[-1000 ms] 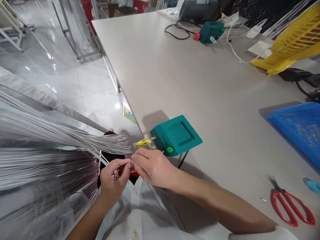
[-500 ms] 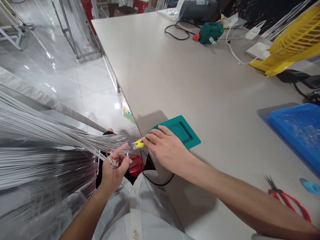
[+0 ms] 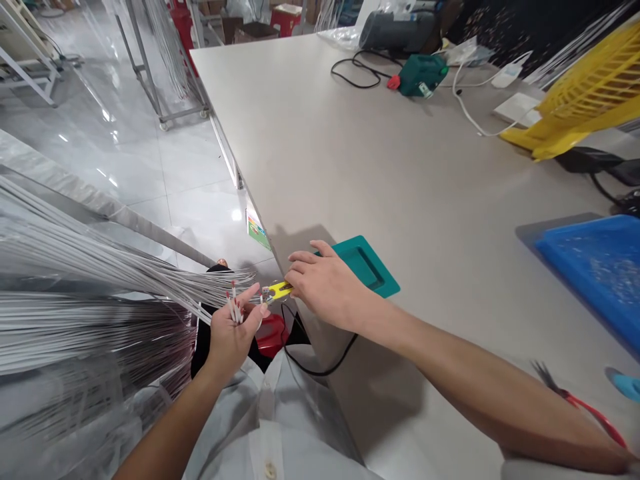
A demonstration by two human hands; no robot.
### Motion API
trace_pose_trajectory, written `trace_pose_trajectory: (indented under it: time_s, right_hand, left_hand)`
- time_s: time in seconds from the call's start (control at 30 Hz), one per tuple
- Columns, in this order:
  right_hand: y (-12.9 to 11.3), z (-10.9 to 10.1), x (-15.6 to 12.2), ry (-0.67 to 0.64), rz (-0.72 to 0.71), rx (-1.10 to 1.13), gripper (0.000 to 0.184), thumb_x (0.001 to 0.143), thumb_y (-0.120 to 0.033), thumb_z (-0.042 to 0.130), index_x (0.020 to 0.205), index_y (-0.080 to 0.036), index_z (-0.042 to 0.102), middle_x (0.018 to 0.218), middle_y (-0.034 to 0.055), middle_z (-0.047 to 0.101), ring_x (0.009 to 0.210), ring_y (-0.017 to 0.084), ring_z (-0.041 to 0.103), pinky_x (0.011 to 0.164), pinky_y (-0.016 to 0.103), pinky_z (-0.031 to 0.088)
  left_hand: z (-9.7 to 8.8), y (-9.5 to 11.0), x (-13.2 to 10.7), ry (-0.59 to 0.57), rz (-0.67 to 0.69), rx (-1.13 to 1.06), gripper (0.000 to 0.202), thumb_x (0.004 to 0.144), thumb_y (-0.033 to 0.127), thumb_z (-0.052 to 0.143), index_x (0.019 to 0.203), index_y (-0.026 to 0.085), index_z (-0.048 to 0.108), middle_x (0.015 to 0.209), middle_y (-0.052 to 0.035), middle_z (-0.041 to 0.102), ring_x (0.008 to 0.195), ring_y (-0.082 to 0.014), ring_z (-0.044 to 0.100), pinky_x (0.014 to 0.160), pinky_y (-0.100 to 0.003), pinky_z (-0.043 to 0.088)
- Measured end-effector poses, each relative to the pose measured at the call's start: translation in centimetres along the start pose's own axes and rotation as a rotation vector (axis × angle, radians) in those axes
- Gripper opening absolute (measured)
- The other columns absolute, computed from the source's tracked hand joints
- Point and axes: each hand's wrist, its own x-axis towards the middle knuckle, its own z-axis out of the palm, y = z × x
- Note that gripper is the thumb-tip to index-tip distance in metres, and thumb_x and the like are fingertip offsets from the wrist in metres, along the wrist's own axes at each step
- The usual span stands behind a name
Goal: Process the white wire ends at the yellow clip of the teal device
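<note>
1. The left hand was closed on several thin white wires with red tips, left of the pale grey flat-topped table.
2. Its thumb and forefinger stood just beside the tip of a slim yellow tool.
3. The right hand covered part of a teal plastic box, fingertips at the tool; whether they gripped it could not be told.
4. A green-and-white printed card showed beside the table's edge, its lettering too small to read.
</note>
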Motion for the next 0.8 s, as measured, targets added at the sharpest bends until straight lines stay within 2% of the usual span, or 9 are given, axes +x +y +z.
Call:
trace_pose_trajectory:
  time_s: [0.27,0.4,0.5,0.57,0.8]
  right_hand:
    - [-0.2,-0.34,-0.11,-0.027,-0.007,-0.016,0.013,0.081,-0.011,0.048,0.077,-0.014,0.06,0.079,0.0073,0.066,0.093,0.021,0.053,0.096,0.048,0.02]
    - [-0.29,-0.11,-0.28,-0.007,0.012,-0.036,0.011,0.081,-0.018,0.052,0.087,-0.014,0.06,0.086,0.0091,0.064,0.094,0.023,0.052,0.097,0.051,0.019]
    - [-0.28,0.23,-0.43,0.028,0.037,-0.045,0.035,0.076,-0.028,0.062,0.107,-0.014,0.055,0.093,0.0102,0.062,0.096,0.025,0.051,0.098,0.053,0.02]
    - [-0.3,0.4,-0.5,0.044,0.041,-0.044,0.048,0.072,-0.032,0.067,0.113,-0.014,0.051,0.093,0.0106,0.062,0.097,0.027,0.05,0.098,0.054,0.021]
    - [-0.23,0.51,-0.5,0.077,0.053,-0.015,0.045,0.073,-0.036,0.066,0.109,-0.011,0.056,0.089,0.0116,0.063,0.095,0.028,0.051,0.097,0.056,0.023]
  left_hand:
    - [0.01,-0.57,0.33,0.0,-0.006,0.016,0.043,0.064,0.026,0.069,0.105,0.015,0.065,0.059,0.0025,0.059,0.051,-0.0085,0.047,0.05,-0.022,0.04]
    - [0.1,-0.52,0.38,0.006,0.021,0.035,0.043,0.064,0.027,0.069,0.105,0.015,0.065,0.06,0.0024,0.059,0.049,-0.0083,0.046,0.05,-0.022,0.04]
    - [0.02,-0.56,0.31,0.015,0.037,0.057,0.04,0.064,0.027,0.069,0.102,0.015,0.066,0.061,0.0016,0.06,0.05,-0.0089,0.047,0.051,-0.023,0.04]
    - [-0.13,-0.65,0.22,0.005,0.028,0.061,0.039,0.065,0.027,0.069,0.101,0.014,0.067,0.062,0.0009,0.061,0.052,-0.0093,0.048,0.051,-0.023,0.04]
    - [-0.66,-0.56,-0.1,0.036,0.011,0.034,0.04,0.066,0.025,0.068,0.104,0.014,0.064,0.061,0.0022,0.06,0.053,-0.0089,0.048,0.053,-0.023,0.039]
